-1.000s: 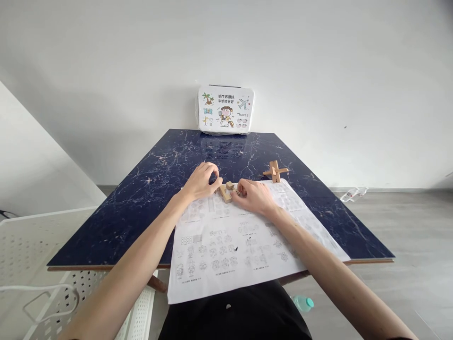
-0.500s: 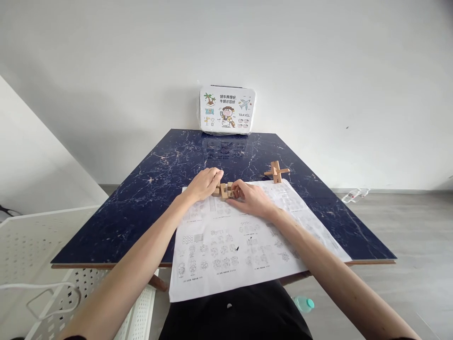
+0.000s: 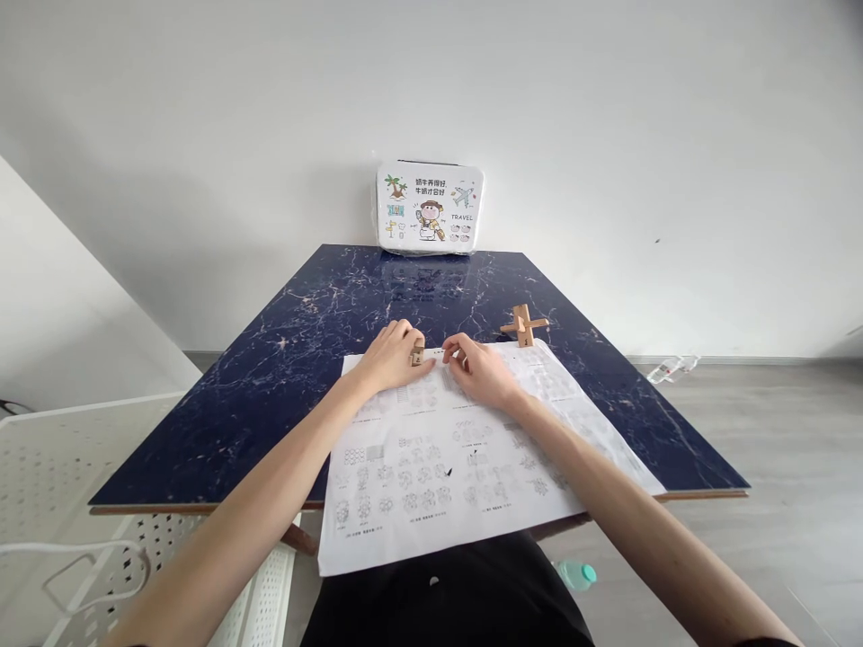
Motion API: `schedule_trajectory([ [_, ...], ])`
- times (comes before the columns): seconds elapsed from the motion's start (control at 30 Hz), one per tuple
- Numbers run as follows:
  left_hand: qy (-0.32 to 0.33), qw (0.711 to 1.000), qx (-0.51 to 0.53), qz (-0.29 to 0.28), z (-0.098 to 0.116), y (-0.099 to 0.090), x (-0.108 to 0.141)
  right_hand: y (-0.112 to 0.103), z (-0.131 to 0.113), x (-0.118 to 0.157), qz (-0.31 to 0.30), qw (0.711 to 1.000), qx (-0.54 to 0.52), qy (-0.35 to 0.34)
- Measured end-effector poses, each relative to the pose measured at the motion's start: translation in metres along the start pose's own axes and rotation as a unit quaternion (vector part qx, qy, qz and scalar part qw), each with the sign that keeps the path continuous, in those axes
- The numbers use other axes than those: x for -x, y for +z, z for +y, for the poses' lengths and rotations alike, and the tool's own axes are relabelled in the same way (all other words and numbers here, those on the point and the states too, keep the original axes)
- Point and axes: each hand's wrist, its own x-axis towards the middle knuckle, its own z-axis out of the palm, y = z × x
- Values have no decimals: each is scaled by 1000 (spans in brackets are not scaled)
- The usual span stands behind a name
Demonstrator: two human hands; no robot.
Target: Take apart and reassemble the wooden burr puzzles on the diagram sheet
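Note:
My left hand point(image 3: 395, 355) is closed around small notched wooden puzzle blocks point(image 3: 417, 357) at the far edge of the printed paper sheet point(image 3: 418, 458). Only the right end of the blocks shows, with a dark mark on it; my fingers cover the rest. Just to the right, my right hand point(image 3: 478, 370) rests on the sheet with its fingers bent and a little apart. Nothing is visible in it, and a small gap separates it from the blocks. Beyond it stands a cross-shaped assembly of interlocked wooden pieces point(image 3: 524, 325), at the sheet's far right corner.
The sheet carries rows of line diagrams and hangs over the near edge of the dark blue marbled table point(image 3: 270, 395). A white cartoon-printed case point(image 3: 430, 207) leans against the wall at the back. A white perforated rack point(image 3: 60, 458) is at the left, and a bottle point(image 3: 576, 575) is below.
My right hand has come off the wooden blocks and moved slightly right. My left hand now covers most of the blocks. The view has shifted slightly.

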Motion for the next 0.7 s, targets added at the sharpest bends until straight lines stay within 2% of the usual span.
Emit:
schedule_trajectory([
  [0.1,-89,992,-77,38,-2,3,0,1,0,0,-3,1000,9,2],
  [0.23,-212,962,-145,98,-8,7,2,1,1,-1,-9,1000,14,8],
  [0.3,-247,951,-148,115,-14,7,4,1,1,-1,-14,1000,14,10],
  [0.37,-256,950,-126,126,-19,6,5,1,1,-2,-17,1000,13,11],
  [0.47,-209,961,-92,157,-21,0,4,1,2,-2,-17,1000,15,12],
  [0.57,-87,979,-71,169,-11,-7,1,2,2,-2,-10,1000,22,6],
  [0.63,-7,988,-35,151,0,-9,0,2,2,-2,-4,1000,24,-3],
  [0.7,38,994,19,97,13,-6,0,3,2,-2,2,1000,27,-15],
])
